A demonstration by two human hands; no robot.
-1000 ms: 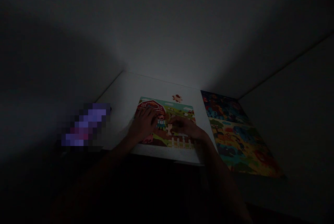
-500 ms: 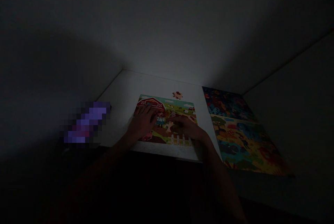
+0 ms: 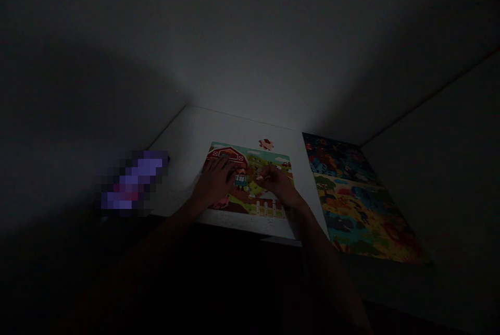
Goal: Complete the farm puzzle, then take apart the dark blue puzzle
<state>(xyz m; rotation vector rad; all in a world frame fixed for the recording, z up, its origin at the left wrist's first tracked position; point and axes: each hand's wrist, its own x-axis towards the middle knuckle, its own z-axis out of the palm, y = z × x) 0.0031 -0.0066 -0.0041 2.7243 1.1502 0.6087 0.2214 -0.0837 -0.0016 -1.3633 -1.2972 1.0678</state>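
Note:
A farm jigsaw puzzle (image 3: 250,197) with a red barn, a figure in blue and a white fence lies on the white table. My left hand (image 3: 213,183) rests flat over its left side, fingers spread across the barn and holding nothing. Over the right half, my right hand (image 3: 279,183) has thumb and fingers pinched together on a small pale puzzle piece (image 3: 260,176), partly hidden by the fingers. Beyond the puzzle's upper edge lies a loose pink-and-brown puzzle piece (image 3: 266,144). The dim light blurs fine detail.
Two colourful pictures, a dark one (image 3: 336,155) and a savanna scene (image 3: 367,215), lie along the right of the white table (image 3: 175,168). At the left edge glows a pixelated purple object (image 3: 136,178). Pale walls rise behind and at the sides.
My right hand's fingers have drawn together into a pinch, with a small pale piece now showing at their tips. My left hand stays in place on the puzzle.

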